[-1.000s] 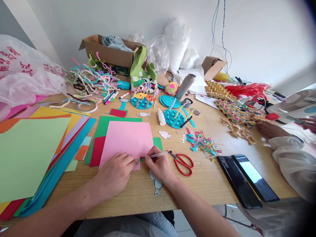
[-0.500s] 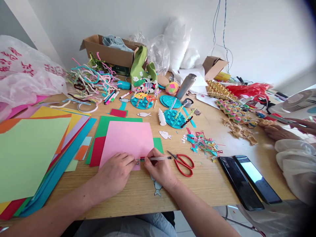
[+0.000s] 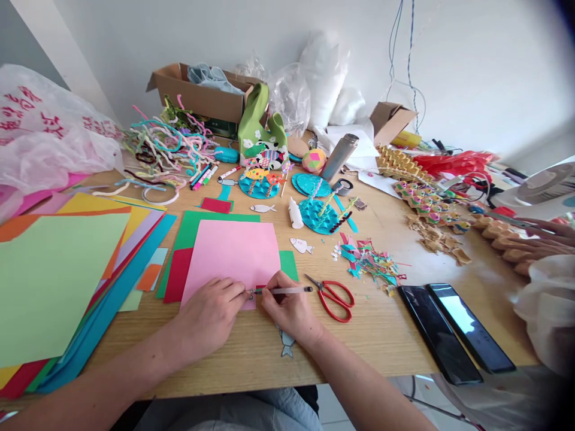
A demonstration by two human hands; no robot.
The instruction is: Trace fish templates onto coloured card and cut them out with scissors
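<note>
One broad wood-grain table (image 3: 368, 341) takes up most of the view. Stack of coloured paper sheets (image 3: 58, 287), light green on top, at the left. Pink rectangular paper sheet (image 3: 233, 251) lies flat in the middle, in front of the person, overlapping a green paper sheet (image 3: 182, 239) and a dark red paper piece (image 3: 176, 278).

Left hand (image 3: 211, 314): palm down, fingers laid across the pink sheet's near edge, pressing, not wrapped around anything. Right hand (image 3: 290, 308): fingers pinched around the pen, just right of the left fingertips. Co-worker's hand (image 3: 552, 232) at far right, partly visible, grip can't be told.

Two black-framed phones (image 3: 438, 332) side by side toward the right. Bumpy blue disc (image 3: 317, 215) with fuzzy stems beyond the hands, white plastic bottle (image 3: 295, 214) just beside it. Red-handled metal scissors (image 3: 321, 287) lie right of the right hand, blades partly apart, touched by nobody. Slim translucent-barrelled pen (image 3: 294, 290) runs nearly level, writing end near the left fingertips, at the pink sheet's near edge. Grey fish-shaped cutout (image 3: 286, 346) pokes out below the right hand, front part hidden. White fish-shaped cutout (image 3: 301, 245) beyond. Tiny greyish piece (image 3: 250, 294) at the left fingertips, too small to identify.
</note>
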